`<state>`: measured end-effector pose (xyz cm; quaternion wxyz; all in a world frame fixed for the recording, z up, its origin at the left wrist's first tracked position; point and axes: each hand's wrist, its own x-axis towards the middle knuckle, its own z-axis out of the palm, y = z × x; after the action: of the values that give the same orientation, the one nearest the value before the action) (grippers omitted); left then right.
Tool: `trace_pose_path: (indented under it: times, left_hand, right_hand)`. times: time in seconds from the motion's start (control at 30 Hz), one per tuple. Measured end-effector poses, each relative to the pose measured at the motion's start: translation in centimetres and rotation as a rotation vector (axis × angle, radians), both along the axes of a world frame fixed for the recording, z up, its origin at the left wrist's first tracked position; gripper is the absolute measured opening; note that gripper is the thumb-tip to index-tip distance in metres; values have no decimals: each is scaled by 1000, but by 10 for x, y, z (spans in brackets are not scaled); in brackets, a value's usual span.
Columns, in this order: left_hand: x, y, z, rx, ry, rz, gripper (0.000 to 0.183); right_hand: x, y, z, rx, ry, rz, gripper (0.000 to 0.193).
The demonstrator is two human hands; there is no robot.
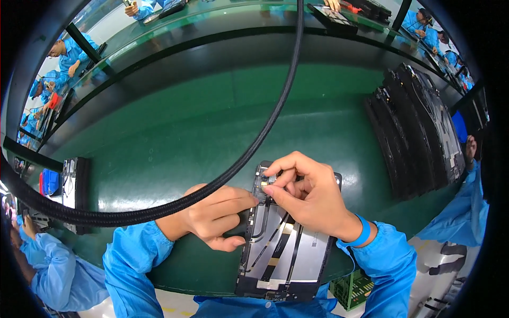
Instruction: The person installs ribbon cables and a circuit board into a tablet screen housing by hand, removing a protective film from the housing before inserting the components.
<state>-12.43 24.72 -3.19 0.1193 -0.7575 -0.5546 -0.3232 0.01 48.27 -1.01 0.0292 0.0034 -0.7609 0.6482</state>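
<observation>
Head view: hands [315, 199] touch a device [305, 265] bearing small, illegible print [314, 244].

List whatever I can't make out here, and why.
All in the head view:
1. Whether the right hand pinches a small part: its own fingers cover the spot.
2. The opened device's upper right area: behind that hand.
3. Part of the left hand's back: the black cable crosses it.
4. The green rack: partly behind the right sleeve.
</observation>
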Motion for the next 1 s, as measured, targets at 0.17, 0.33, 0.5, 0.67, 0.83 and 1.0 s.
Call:
trace_pose_path:
  times: [0.17, 0.33, 0.5, 0.67, 0.83, 1.0]
  left_hand:
    - [1, 0, -6, 83, -26, 16, 55]
    - [6, 1, -2, 33, -49, 49, 53]
    - [8, 1, -2, -8, -138, 87, 48]
    - [6, 2, -1, -11, -137, 63, 45]
    - [10, 5, 7, -59, -186, 96, 36]
    - [8, 2, 4, -38, -277, 117, 26]
  right_hand:
    - [0, -1, -5, -79, 28, -25, 21]
    - [1, -1, -3, -47, 7, -20, 21]
    - [3, -1, -8, -24, 29, -38, 20]
    - [-1, -1, -5, -42, -16, -48, 20]
    - [-3, -1, -12, -46, 22, -59, 22]
    - [0, -1, -12, -4, 77, -85, 22]
